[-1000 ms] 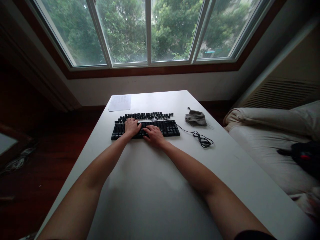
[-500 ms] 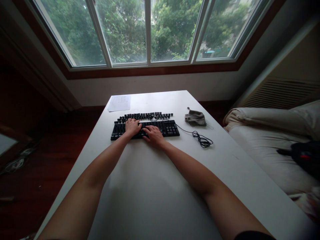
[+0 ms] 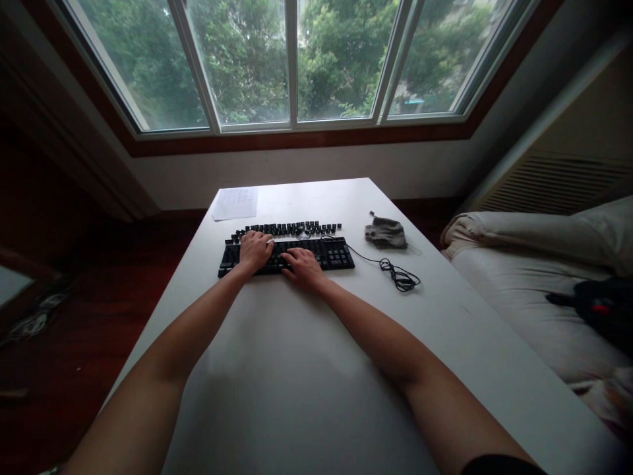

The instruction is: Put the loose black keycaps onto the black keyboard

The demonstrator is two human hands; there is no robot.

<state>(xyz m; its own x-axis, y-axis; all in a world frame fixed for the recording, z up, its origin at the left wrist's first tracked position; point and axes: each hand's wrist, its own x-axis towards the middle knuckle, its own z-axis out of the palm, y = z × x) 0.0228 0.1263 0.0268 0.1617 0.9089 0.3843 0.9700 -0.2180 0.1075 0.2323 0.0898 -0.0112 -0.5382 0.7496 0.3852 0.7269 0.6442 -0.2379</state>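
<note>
A black keyboard (image 3: 331, 254) lies across the far half of the white table (image 3: 306, 369). My left hand (image 3: 254, 251) rests on its left-middle keys with the fingers spread flat. Beside it, my right hand (image 3: 302, 267) lies on the middle keys, fingers stretched forward, holding nothing. Just behind the keyboard runs a row of loose black keycaps (image 3: 287, 229). The keyboard's black cable (image 3: 398, 277) trails right and ends in a small coil.
A grey cloth pouch (image 3: 386, 233) lies right of the keyboard. A sheet of paper (image 3: 236, 202) sits at the table's far left corner. A bed with pale bedding (image 3: 534, 290) stands to the right, a dark object (image 3: 601, 310) on it. Windows span the far wall.
My left hand has shifted slightly left and back on the keyboard. My right hand has stayed almost in place. The view has moved a little.
</note>
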